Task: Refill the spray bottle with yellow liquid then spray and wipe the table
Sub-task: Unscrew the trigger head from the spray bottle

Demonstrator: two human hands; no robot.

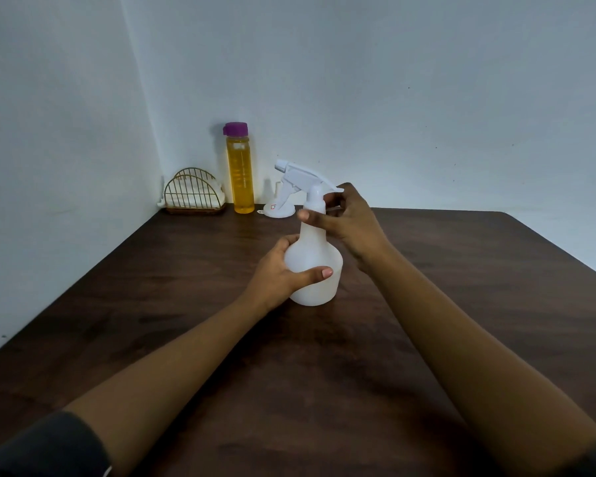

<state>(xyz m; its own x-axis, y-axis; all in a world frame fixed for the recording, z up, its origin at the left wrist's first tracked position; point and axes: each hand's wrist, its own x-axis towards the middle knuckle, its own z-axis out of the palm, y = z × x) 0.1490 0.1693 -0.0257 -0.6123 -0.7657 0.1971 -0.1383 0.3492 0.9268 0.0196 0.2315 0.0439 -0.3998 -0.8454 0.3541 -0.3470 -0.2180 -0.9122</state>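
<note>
Mid-table (pixel 427 270), L hand (pixel 276 273), R hand (pixel 351 225) hold sprayer (pixel 315 256), yellow btl (pixel 240 180) print illegible

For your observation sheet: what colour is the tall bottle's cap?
Purple cap, clearest in the head view.

Dark wood-grain table (pixel 479 277) with a rounded far right corner, set into a room corner formed by a left wall (pixel 49 139) and a back wall (pixel 410 80). Both walls are painted plain pale blue-grey, and the back wall is dotted with small dark specks. The scene is lit dimly and evenly.
</note>
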